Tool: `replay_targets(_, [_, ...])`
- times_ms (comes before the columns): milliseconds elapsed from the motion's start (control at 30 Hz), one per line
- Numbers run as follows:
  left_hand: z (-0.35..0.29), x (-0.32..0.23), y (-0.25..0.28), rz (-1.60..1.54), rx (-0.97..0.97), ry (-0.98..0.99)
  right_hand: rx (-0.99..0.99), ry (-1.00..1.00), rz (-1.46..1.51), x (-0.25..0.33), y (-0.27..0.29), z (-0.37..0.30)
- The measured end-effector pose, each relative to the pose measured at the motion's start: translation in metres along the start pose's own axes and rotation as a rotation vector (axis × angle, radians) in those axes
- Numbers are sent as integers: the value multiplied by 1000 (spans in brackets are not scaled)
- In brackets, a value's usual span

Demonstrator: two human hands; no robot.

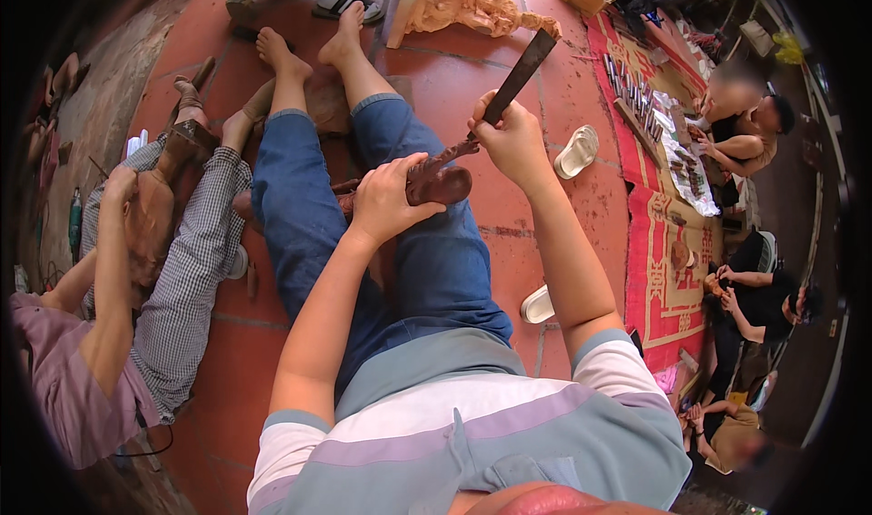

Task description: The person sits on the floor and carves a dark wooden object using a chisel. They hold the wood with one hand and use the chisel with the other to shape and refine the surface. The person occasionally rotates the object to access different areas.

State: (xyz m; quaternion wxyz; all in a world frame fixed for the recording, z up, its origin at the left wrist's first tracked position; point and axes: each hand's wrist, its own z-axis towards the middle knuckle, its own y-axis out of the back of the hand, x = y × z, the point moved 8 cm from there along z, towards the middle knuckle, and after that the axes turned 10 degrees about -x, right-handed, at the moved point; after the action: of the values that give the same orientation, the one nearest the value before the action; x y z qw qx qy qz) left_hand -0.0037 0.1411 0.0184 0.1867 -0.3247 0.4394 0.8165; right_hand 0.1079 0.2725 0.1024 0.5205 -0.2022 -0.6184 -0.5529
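Observation:
Across my thighs lies a reddish-brown wood carving (pixel 441 186) with a rounded end and a thin branching part. My left hand (pixel 389 203) is closed over it, its fingers wrapped round the wood. In my right hand (pixel 509 141) is a long, flat, dark metal file (pixel 525 72), gripped near its lower end. The broad end of the file points up and away to the right. Its narrow lower end comes down by the carving's thin part; whether it touches is too small to tell.
On the left a co-worker in checked trousers (pixel 186 320) holds a wooden piece (pixel 150 220). A large pale carving (pixel 459 4) stands ahead. Pale slippers (pixel 576 152) lie on the red tiles. To the right, a red mat (pixel 668 274) bears rows of tools (pixel 633 93); other people sit beyond it.

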Motion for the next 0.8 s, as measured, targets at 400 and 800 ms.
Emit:
replay_targets(400, [2,-5,1,10,-22,-31,24,128,-248,9,-11,-2])
replay_targets(800, [1,-6,3,35,-45,-57,80,-9,-241,1,-15,24])
